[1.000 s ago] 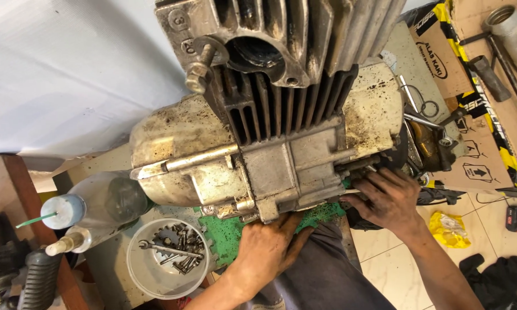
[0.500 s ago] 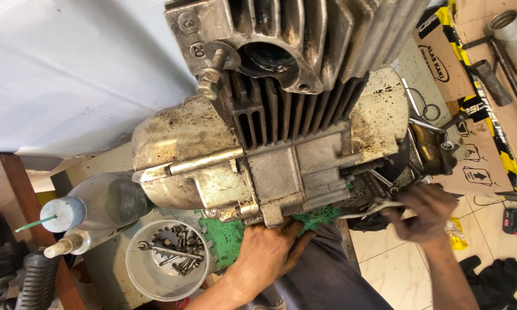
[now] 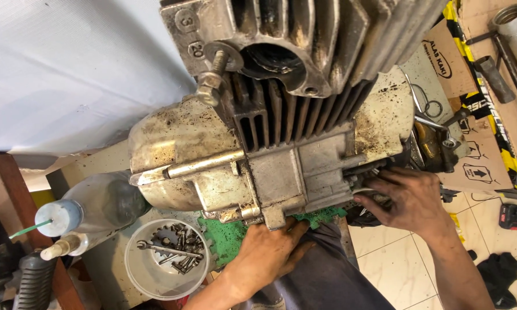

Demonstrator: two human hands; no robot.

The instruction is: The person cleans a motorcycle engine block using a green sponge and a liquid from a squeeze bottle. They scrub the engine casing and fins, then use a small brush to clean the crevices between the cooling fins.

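A dirty motorcycle engine (image 3: 281,143) with a finned cylinder fills the middle of the view, resting on a green mat (image 3: 227,235). My left hand (image 3: 267,252) lies flat against the underside of the crankcase, fingers spread under a lug. My right hand (image 3: 410,201) presses on the right side of the case, fingers curled against a dark part there. Whether those fingers pinch anything is hidden.
A clear plastic tub (image 3: 163,258) of bolts and a spanner sits at the lower left beside squeeze bottles (image 3: 60,218). Cardboard (image 3: 471,132) and pipes (image 3: 511,28) lie on the tiled floor at right, with a small red-black device (image 3: 510,216) and a dark rag (image 3: 496,275).
The view has closed in on the engine. My right hand dipped away from the case, then came back up against its right side. My left hand stayed under the case.
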